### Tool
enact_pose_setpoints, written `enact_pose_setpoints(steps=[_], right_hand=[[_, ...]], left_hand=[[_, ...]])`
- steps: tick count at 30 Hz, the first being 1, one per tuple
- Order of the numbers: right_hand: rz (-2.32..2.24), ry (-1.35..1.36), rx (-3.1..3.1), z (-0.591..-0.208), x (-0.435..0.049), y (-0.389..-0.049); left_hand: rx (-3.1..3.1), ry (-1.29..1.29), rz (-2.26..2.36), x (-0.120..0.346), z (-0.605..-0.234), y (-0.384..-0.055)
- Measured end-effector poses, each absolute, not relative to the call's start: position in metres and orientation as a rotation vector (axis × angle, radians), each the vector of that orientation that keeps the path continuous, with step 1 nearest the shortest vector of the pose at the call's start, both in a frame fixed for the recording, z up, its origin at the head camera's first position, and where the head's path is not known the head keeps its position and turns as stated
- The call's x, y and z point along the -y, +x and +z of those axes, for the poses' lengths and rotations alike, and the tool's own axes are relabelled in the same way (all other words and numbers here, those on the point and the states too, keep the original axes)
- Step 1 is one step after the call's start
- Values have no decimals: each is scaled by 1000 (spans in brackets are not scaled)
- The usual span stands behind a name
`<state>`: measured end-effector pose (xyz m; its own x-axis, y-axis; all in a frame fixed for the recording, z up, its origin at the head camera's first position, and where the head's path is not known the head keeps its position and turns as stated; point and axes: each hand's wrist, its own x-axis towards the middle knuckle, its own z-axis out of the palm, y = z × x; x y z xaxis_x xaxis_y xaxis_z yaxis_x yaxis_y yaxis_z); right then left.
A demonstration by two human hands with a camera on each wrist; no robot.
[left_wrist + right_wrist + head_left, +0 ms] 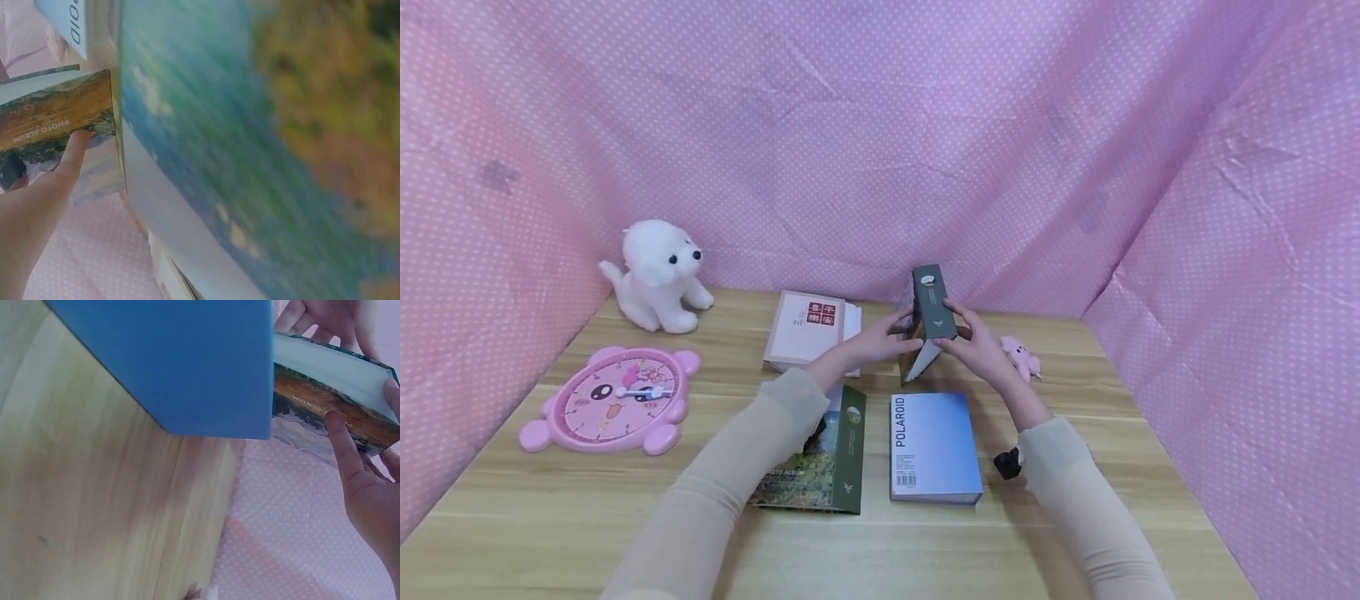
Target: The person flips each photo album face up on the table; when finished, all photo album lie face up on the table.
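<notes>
Both hands hold a small photo album (934,302) near the back of the table, its dark green spine toward the head camera and its covers slightly apart. My left hand (883,337) grips it from the left side, and my right hand (977,342) has thumb and fingers around the spine's right edge. In the left wrist view, a fingertip presses on the orange landscape cover (50,122) beside the printed words. White page edges (337,359) show between the covers in the right wrist view.
A second photo album (847,450) lies under my left forearm, with a blue Polaroid box (936,450) to its right. Behind stands a cream box (801,329). A pink clock (613,400) and white plush dog (658,275) occupy the left; a pink plush toy (1019,358) lies right.
</notes>
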<state>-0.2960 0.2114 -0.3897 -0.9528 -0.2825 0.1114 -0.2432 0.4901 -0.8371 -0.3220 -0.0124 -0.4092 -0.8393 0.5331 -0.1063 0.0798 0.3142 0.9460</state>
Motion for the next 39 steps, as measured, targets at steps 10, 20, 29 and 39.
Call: enact_pose_setpoints(steps=[10, 20, 29, 39], right_hand=[[-1461, -609, -2754, -387, -213, -295], [-1479, -642, -2764, -385, -214, -293], [-1495, -660, -2755, -384, -220, -290], [-1525, -702, -2689, -366, -211, -275]], left_hand=[[-2210, 589, 1678, 6, -407, -321], [-2303, 585, 1676, -2, -401, -315], [-2351, 640, 1667, -6, -398, -311], [-2298, 599, 1680, 1, -396, -312]])
